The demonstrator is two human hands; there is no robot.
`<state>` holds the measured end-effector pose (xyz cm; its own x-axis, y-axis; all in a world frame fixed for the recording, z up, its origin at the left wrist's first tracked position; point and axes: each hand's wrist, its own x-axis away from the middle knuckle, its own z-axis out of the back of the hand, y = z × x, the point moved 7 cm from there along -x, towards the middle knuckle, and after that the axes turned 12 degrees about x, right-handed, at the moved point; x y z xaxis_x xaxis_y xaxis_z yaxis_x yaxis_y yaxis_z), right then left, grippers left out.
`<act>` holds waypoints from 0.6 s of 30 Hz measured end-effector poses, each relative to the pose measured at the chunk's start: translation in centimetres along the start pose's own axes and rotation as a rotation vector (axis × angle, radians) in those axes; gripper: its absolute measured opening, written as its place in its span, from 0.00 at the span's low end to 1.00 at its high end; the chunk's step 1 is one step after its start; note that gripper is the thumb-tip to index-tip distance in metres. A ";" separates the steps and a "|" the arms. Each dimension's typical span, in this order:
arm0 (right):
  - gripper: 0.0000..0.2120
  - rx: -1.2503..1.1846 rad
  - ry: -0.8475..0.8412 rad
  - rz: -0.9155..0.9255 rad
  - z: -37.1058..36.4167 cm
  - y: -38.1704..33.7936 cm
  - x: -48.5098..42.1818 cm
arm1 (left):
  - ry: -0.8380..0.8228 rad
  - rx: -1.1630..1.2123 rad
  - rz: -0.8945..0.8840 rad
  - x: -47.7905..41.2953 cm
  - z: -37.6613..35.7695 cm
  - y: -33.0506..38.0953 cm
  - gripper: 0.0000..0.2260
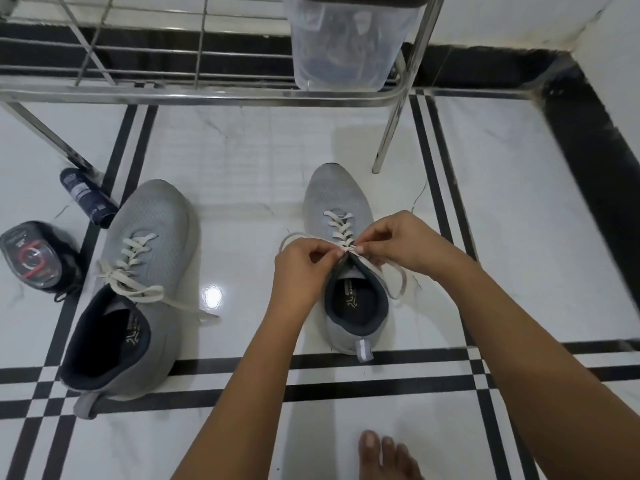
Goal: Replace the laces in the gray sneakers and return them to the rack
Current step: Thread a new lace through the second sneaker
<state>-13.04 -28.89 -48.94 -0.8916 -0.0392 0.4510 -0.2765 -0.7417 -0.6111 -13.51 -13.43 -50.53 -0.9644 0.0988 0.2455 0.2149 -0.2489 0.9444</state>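
The tiled floor [242, 161] carries everything, and the steel rack [207, 95] stands along its far side with a clear plastic tub [346, 46] on its lower shelf. Both gray sneakers sit on the floor in front of the rack, toes pointing toward it and well apart from each other. The left sneaker [145, 216] looks done, its pale lace crossed up the eyelets and knotted in a bow. The right sneaker [332, 192] is the one in hand. The left grip [301, 268] and the right grip [394, 240] meet at its top eyelets. Each has its fingers curled and pinches the white lace [337, 225] between thumb and fingertips, and slack lace loops out to either side. The step appears to be the final knot on this second shoe. The next move likely calls for drawing the ends even and snug, forming the bow, then lifting both shoes onto the rack. A dark bottle [88, 197] and a small packet [33, 259] lie beside the left sneaker.
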 end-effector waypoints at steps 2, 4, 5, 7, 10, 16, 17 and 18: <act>0.03 0.094 0.016 0.016 0.1 -0.3 -0.2 | -0.036 -0.045 -0.025 -0.3 -0.2 0.4 0.04; 0.03 0.199 0.027 0.043 -0.1 -0.7 -0.2 | -0.075 -0.118 -0.065 -0.5 -0.7 1.0 0.03; 0.03 0.238 0.028 0.059 -0.3 -0.9 -0.1 | -0.088 -0.145 -0.073 -0.6 -0.9 1.2 0.02; 0.02 0.277 0.034 0.080 -0.7 -1.3 0.1 | -0.093 -0.139 -0.059 -0.6 -1.2 1.0 0.01; 0.03 0.245 0.043 0.035 -1.3 -0.4 0.1 | -0.034 0.068 0.024 -0.5 -0.8 -0.5 0.05; 0.06 -0.188 0.091 -0.085 -1.2 1.6 0.8 | 0.007 0.174 0.011 0.2 -0.6 -1.2 0.02; 0.09 -0.217 0.068 -0.087 -1.0 1.7 1.0 | 0.019 0.175 0.000 0.3 -0.6 -1.3 0.04; 0.11 -0.190 0.041 -0.088 -0.9 1.7 1.1 | 0.024 0.170 -0.010 0.5 -0.6 -1.4 0.07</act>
<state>-14.82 -29.58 -50.13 -0.8739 0.0506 0.4835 -0.4133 -0.6011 -0.6840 -14.38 -13.57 -51.90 -0.9695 0.0769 0.2326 0.2264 -0.0813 0.9706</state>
